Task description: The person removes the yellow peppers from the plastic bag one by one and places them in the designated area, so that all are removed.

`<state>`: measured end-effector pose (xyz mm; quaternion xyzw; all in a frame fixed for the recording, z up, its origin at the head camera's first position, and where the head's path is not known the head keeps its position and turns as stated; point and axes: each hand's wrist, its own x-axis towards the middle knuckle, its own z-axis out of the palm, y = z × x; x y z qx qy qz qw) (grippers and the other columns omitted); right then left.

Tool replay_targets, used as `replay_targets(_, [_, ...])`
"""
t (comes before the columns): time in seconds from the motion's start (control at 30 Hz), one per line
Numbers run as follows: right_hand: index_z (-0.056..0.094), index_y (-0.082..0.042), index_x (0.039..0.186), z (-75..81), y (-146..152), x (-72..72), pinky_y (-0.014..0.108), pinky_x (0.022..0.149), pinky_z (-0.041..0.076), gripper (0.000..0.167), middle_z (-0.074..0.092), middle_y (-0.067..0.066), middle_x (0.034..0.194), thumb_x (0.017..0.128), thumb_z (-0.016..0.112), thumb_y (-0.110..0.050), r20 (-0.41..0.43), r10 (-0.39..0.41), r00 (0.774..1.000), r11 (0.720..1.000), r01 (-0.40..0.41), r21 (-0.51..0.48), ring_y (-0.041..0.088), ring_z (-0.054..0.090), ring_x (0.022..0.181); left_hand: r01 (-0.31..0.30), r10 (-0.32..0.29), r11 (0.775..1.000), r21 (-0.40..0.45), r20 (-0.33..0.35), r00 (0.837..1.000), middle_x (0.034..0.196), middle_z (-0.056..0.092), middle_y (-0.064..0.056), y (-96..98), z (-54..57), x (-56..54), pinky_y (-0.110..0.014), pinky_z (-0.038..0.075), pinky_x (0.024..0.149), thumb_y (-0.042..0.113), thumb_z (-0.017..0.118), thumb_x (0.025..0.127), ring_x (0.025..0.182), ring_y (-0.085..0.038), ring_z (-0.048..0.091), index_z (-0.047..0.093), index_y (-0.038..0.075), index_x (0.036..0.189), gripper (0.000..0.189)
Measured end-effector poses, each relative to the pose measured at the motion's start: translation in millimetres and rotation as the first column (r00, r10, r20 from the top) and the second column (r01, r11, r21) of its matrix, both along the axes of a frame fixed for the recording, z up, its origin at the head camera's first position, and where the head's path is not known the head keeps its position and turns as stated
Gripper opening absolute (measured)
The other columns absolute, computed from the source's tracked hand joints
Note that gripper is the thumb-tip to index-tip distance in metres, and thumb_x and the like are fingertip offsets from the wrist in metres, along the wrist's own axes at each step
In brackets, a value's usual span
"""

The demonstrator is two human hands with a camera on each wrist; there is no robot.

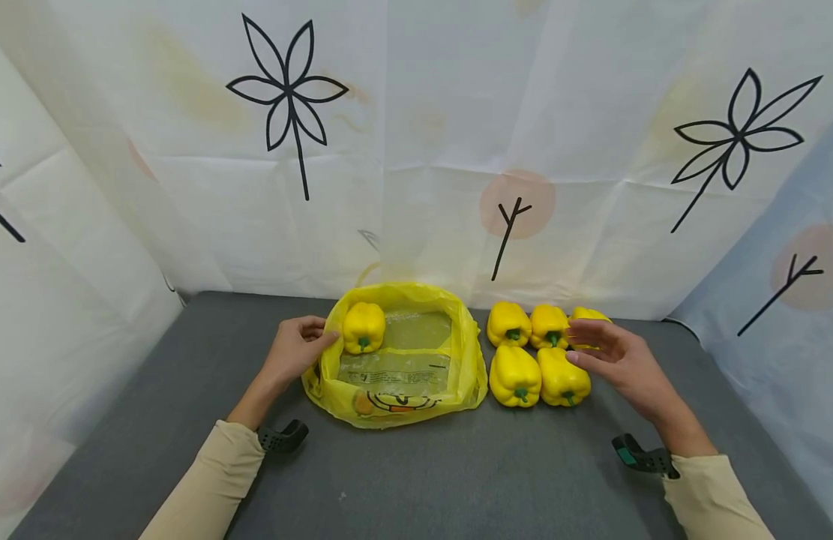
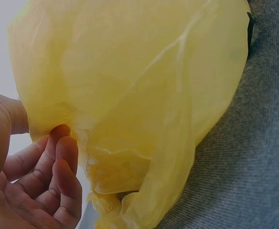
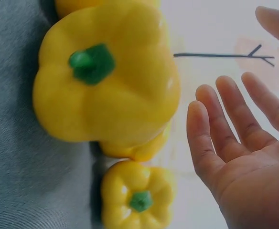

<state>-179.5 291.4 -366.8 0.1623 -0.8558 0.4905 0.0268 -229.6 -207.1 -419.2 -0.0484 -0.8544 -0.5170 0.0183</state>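
Observation:
A yellow plastic bag point(image 1: 466, 375) stands with its mouth wide on the grey table, and one yellow bell pepper point(image 1: 364, 328) is inside it at the left. At the bag's left rim my left hand point(image 1: 298, 348) pinches the plastic between thumb and fingers; the left wrist view shows the thin film gathered at the fingertips. Right of the bag, several yellow bell peppers point(image 1: 514, 376) with green stems sit in two rows. My right hand point(image 1: 625, 364) hovers by the right end of these rows, fingers extended and apart, holding nothing. It partly hides the far right pepper point(image 1: 589, 315).
The grey table point(image 1: 416, 480) reaches back to a white curtain point(image 1: 429, 135) printed with black flowers and twigs. More curtain hangs along the left and right sides. Both wrists wear dark bands.

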Motion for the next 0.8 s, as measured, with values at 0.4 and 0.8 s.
replay_targets(0.4, [0.052, 0.000, 0.142, 20.1, -19.5, -6.6, 0.017, 0.092, 0.048, 0.046, 0.057, 0.017, 0.134, 0.100, 0.067, -0.011, 0.015, 0.094, 0.995, 0.995, -0.094, 0.029, 0.007, 0.061, 0.114, -0.001, 0.001, 1.000, 0.005, 0.002, 1.000, 0.105, 0.071, -0.017, 0.2, 0.5, -0.5, -0.030, 0.055, 0.071, 0.019, 0.066, 0.100, 0.091, -0.025, 0.067, 0.067, -0.006, 0.123, 0.033])
replay_targets(0.8, [0.052, -0.001, 0.142, 37.1, -39.6, -11.4, 0.022, 0.092, 0.051, 0.048, 0.056, 0.020, 0.137, 0.099, 0.069, -0.012, 0.025, 0.154, 0.988, 0.986, -0.155, 0.063, 0.023, 0.059, 0.118, -0.005, 0.005, 1.000, 0.003, 0.010, 1.000, 0.104, 0.071, -0.016, -0.2, 0.4, -0.4, -0.030, 0.056, 0.070, 0.019, 0.066, 0.101, 0.089, -0.024, 0.067, 0.067, -0.006, 0.123, 0.033])
